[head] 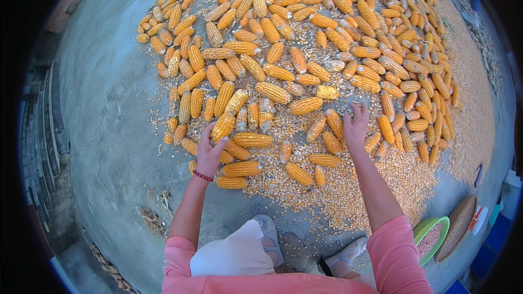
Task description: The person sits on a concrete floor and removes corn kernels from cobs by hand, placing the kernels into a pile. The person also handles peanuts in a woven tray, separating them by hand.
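My left hand (210, 153), with a red bead bracelet at the wrist, grips a yellow corn cob (223, 127) near the left front of the spread. Against that cob's far end lies another corn cob (237, 102). To the right, my right hand (356, 125) reaches out with fingers apart and nothing in it. Just left of its palm lies an orange corn cob (334, 124). A short bright yellow cob (327, 92) rests beyond, to the left of the fingertips. Loose corn kernels (347, 196) cover the ground between my arms.
Many husked cobs (286, 0) spread across the concrete floor (110, 102). A wide band of kernels (470, 90) curves along the right. At lower right stand a green plastic basin (445, 228) with pinkish contents and a round woven tray (459, 228). My shoes (267, 232) are close to the kernels.
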Demonstrator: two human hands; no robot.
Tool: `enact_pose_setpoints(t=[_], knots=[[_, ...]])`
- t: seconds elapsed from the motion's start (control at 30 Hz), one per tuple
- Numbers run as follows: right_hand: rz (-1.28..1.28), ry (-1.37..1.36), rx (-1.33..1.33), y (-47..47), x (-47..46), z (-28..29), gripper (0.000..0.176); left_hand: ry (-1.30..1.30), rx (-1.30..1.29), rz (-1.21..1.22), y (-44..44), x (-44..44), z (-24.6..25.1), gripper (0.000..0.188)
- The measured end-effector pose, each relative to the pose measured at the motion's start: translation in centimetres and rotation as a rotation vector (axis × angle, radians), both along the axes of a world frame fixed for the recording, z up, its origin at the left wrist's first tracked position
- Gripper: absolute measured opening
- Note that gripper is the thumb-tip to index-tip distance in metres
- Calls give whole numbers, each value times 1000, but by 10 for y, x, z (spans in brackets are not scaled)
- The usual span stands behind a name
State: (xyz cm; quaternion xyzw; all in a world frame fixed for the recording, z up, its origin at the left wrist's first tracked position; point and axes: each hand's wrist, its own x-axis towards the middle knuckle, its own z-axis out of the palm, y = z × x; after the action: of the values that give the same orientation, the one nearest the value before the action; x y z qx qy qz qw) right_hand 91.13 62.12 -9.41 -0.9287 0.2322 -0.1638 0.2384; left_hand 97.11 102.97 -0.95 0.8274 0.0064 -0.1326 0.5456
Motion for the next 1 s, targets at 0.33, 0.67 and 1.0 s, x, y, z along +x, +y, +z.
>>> enact_pose_setpoints(t=[0.33, 0.67, 1.0], knots=[[563, 335, 738, 96, -149, 162, 56, -198, -95, -1067, -140, -115, 50, 48], [-143, 508, 1025, 107, -238, 82, 56, -442, 677, -6, -57, -3, -39, 23], [-214, 191, 1194, 116, -160, 110, 54, -116, 414, 57, -28, 18, -39, 42]])
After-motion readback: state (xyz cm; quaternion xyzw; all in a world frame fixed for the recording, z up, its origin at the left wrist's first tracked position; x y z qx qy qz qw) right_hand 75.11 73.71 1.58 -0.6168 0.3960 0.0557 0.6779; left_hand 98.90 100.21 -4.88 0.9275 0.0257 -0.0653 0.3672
